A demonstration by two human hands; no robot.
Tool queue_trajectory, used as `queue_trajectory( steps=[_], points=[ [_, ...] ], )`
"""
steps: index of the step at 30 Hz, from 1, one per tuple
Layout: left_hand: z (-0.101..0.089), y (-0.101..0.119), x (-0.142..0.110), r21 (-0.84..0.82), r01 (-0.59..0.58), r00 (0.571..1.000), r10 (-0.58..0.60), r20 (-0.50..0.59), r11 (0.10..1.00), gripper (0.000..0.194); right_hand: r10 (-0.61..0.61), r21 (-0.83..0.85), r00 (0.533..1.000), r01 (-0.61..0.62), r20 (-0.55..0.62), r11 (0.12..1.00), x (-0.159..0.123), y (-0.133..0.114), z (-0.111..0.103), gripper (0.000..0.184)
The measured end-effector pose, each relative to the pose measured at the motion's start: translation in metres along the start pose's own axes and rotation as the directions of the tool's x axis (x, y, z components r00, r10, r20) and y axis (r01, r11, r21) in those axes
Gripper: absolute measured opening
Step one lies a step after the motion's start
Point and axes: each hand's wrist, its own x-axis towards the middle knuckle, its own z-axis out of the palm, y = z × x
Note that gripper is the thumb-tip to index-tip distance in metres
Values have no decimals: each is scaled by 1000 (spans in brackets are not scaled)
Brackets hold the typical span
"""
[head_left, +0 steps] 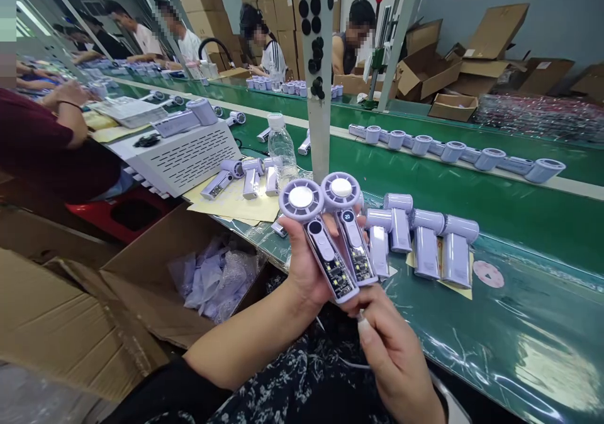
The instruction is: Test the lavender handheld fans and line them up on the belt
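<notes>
Two lilac handheld fans are side by side in my left hand [306, 270], which is closed around their handles. The nearer fan [325, 254] has a dark round display; the other fan [353, 238] shows lit digits. Both have round white centres and clear fronts with circuit boards behind. Just below the handle ends, my right hand [396, 348] is closed in a pinch on what looks like the small plug end of a thin white cable [355, 366]; its fingers partly hide it. To the right, several lilac fans [427, 251] lie face down on the green bench.
More fans [252, 182] lie on yellow paper beside a plastic bottle [281, 144] and a vented white box [189, 153]. A metal post [319, 97] rises ahead. Fans [453, 151] line the conveyor. At lower left, a carton [155, 273] holds plastic bags. Co-workers sit along the line.
</notes>
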Motion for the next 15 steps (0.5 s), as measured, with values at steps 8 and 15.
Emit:
queue_trajectory(
  steps=[8,15],
  points=[
    [-9,-8,-8,302,-148,989,139,53,942,77,404,357,910,-348,-96,867,-6,11,15,47],
    [-11,-6,-3,200,-100,981,63,184,975,71,251,141,968,-247,-12,959,-5,5,-9,35]
  ],
)
